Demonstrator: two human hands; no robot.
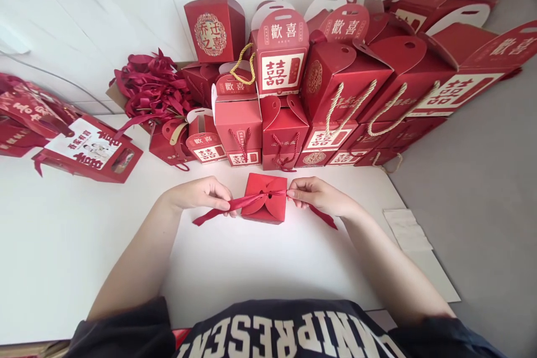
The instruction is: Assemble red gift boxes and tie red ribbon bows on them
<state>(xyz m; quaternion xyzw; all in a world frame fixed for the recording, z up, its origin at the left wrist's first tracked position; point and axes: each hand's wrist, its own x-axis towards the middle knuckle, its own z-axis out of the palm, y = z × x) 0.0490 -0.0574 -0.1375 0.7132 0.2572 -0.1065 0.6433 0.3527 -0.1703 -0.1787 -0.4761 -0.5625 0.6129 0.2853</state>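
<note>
A small red gift box [265,201] with curved top flaps sits on the white table [251,263] in front of me. A dark red ribbon [243,202] runs across its top and out to both sides. My left hand [203,193] pinches the ribbon just left of the box, and the loose end trails down to the left. My right hand [316,196] pinches the ribbon at the box's right edge, with its tail hanging behind the wrist. Both hands are closed on the ribbon, which is stretched between them.
A stack of red gift boxes [335,95] with rope handles fills the back of the table against the marble wall. A heap of loose red ribbons [149,86] lies at back left, flat red packaging [90,148] further left. A white paper [406,229] lies right.
</note>
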